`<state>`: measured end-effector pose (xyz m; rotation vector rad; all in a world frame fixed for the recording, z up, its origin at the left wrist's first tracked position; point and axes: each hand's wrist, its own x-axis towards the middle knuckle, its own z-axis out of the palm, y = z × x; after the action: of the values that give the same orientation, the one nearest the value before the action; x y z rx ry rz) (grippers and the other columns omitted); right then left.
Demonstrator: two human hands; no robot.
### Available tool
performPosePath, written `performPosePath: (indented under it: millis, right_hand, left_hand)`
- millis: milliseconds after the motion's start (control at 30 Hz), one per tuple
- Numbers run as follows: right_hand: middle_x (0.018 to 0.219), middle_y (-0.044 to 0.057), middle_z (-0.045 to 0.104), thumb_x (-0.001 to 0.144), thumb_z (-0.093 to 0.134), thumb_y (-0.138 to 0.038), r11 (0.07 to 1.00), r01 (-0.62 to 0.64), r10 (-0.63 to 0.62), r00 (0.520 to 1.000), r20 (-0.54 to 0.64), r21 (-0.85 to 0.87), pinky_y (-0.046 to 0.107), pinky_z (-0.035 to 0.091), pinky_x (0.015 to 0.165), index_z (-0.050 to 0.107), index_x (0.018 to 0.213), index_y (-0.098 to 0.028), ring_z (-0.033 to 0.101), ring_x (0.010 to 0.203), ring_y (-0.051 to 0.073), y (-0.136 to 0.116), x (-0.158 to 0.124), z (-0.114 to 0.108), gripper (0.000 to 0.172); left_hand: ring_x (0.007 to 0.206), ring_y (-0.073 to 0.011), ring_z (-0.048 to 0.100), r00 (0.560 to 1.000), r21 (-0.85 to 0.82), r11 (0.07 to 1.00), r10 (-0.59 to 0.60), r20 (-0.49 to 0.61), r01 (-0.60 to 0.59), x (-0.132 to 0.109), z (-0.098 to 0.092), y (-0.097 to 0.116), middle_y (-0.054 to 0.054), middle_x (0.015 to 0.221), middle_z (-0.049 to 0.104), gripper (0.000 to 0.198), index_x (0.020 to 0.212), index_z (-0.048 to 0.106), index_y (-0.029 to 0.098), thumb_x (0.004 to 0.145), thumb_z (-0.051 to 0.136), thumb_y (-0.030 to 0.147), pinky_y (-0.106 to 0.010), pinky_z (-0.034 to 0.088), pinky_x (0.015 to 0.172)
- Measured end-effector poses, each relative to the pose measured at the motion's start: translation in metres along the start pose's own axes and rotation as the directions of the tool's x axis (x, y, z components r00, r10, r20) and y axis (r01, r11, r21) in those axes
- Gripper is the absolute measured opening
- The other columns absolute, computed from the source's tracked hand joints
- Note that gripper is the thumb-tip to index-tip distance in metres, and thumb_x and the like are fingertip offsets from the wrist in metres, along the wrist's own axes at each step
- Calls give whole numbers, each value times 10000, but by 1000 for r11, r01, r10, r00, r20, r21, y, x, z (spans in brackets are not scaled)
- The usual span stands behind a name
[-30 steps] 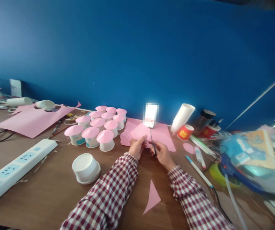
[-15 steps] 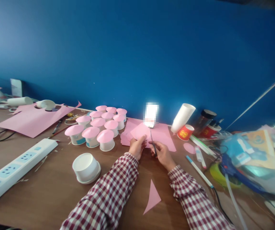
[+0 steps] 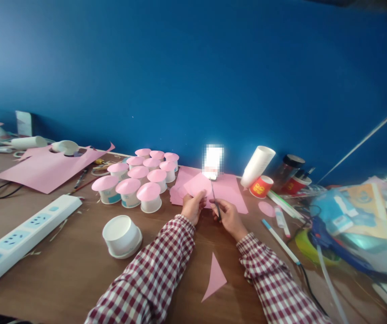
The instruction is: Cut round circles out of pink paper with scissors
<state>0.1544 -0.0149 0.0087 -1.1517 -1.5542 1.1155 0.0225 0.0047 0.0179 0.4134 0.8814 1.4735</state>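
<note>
My left hand (image 3: 193,207) is closed on a pink sheet of paper (image 3: 196,183), pinching its near edge between thumb and fingers. Dark-handled scissors (image 3: 216,206) are in my right hand (image 3: 230,217), their blades pointing away from me beside the held paper. Whether the blades touch the paper I cannot tell. Beneath and behind both hands lies a stack of pink paper (image 3: 235,193). A curved triangular pink offcut (image 3: 215,279) rests on the table between my forearms.
Several white cups with pink paper tops (image 3: 149,192) stand at left, near an upturned white tub (image 3: 121,231) and a power strip (image 3: 33,234). To the right are stacked paper cups (image 3: 258,165), a red cup (image 3: 261,186), a marker (image 3: 281,240) and a blue glue gun (image 3: 338,252).
</note>
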Motion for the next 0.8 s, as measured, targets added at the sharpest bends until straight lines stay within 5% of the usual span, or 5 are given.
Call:
performPosePath:
  millis: [800]
  right_hand:
    - [590, -10, 554, 781, 601, -475, 999, -7, 7, 1000, 3, 41, 209, 402, 398, 637, 978, -151, 530, 488, 117, 0, 1, 0, 382]
  left_hand:
    - [452, -45, 500, 1000, 37, 999, -26, -6, 26, -2, 1, 1, -13, 527, 558, 241, 619, 583, 77, 582, 781, 209, -140, 399, 411]
